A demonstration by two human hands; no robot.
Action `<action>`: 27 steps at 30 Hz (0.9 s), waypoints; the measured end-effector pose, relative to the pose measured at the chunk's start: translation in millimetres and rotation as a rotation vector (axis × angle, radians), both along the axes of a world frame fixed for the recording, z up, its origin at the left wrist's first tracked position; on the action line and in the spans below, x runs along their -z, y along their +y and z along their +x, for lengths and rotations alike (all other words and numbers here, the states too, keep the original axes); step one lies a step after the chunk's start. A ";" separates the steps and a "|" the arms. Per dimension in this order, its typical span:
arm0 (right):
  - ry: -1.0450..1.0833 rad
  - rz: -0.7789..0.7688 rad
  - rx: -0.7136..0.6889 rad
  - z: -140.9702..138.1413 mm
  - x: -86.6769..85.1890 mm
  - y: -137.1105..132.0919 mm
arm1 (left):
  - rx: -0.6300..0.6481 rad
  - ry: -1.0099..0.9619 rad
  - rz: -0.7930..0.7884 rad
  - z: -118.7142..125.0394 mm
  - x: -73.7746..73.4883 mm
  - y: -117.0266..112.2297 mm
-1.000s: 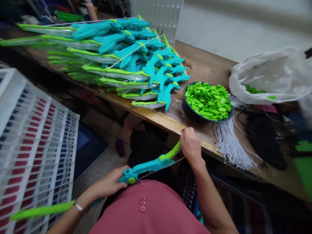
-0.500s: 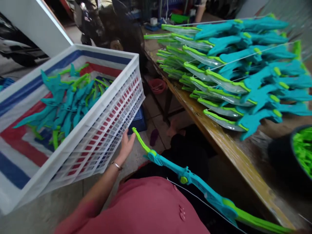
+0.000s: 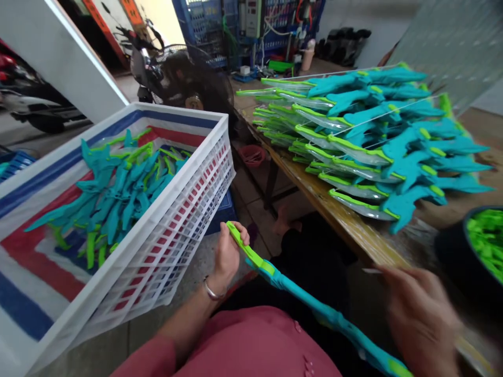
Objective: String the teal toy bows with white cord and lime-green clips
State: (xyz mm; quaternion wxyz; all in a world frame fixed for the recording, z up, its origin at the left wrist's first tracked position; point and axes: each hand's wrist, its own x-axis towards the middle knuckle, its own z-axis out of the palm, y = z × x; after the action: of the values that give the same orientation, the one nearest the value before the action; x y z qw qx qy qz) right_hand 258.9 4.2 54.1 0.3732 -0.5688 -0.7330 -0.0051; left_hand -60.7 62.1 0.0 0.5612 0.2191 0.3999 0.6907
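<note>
The left hand [image 3: 228,254] is closed around the lime-green tip of a toy bow [image 3: 306,297], thumb on one side and curled fingers on the other. The bow slants across the lap, its teal middle in front of the pink shirt and its far end running off the bottom edge. The right hand [image 3: 422,309] is blurred; its fingers bend toward a short white strand [image 3: 371,270], perhaps cord, but whether they pinch it I cannot tell.

To handle this well, the left grip should stay firm but light, since the slim tip looks likely to flex or twist if squeezed. Any cord is best drawn along the bow's length rather than sideways (a sideways tug would probably roll the body). The right hand also needs room beside the wooden table edge [image 3: 353,230], so turning the bow toward the lap would help avoid a knock.

To the left stands a white lattice crate [image 3: 168,235] with a striped lining [image 3: 47,277], holding a jumble of teal and green bow parts [image 3: 113,188]. Across the table lies a stack of strung toy bows [image 3: 408,146], and nearer the right hand sits a dark bowl [image 3: 451,246] of small green pieces [image 3: 489,235].
</note>
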 end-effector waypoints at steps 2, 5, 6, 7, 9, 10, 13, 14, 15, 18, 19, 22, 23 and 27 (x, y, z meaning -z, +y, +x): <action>0.056 0.009 -0.127 -46.2 -13.9 16.7 | 0.049 -0.004 0.105 6.4 -15.7 -8.9; 0.323 -0.002 -0.345 -114.3 -41.0 31.5 | 0.143 -0.019 0.265 10.0 -34.5 -20.4; 0.375 -0.004 -0.402 -131.8 -49.1 32.0 | 0.175 -0.025 0.303 10.0 -39.0 -24.0; 0.401 -0.007 -0.453 -145.7 -55.9 30.5 | 0.203 -0.032 0.336 9.7 -42.4 -27.6; 0.390 0.008 -0.531 -163.3 -63.7 23.7 | 0.244 -0.041 0.388 8.9 -46.2 -34.4; 0.366 0.026 -0.557 -168.2 -64.8 19.6 | 0.264 -0.048 0.407 8.6 -46.6 -37.6; 0.273 0.074 -0.587 -174.9 -60.0 9.9 | 0.335 -0.062 0.427 8.5 -44.7 -45.3; 0.242 0.076 -0.585 -176.0 -57.0 7.9 | 0.352 -0.061 0.426 8.5 -43.8 -47.1; 0.215 0.070 -0.582 -176.9 -53.9 6.4 | 0.365 -0.062 0.423 8.5 -42.9 -48.5; 0.151 0.053 -0.553 -178.4 -45.9 4.5 | 0.392 -0.071 0.422 8.0 -41.5 -50.6; 0.139 0.053 -0.545 -178.6 -43.9 4.2 | 0.399 -0.077 0.418 7.7 -41.4 -50.9; 0.103 0.073 -0.540 -178.1 -39.1 4.1 | 0.411 -0.086 0.406 6.7 -41.4 -51.3; 0.094 0.086 -0.544 -177.8 -37.9 4.1 | 0.415 -0.089 0.402 6.4 -41.4 -51.5; 0.081 0.104 -0.550 -177.7 -35.2 4.7 | 0.427 -0.099 0.370 6.4 -42.5 -52.8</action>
State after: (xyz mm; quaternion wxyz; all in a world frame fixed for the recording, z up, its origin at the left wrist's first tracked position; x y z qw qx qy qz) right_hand 81.2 8.9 89.3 0.4182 -0.3283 -0.8430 0.0815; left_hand -54.3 9.3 42.5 0.6634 0.3629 0.1841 0.6279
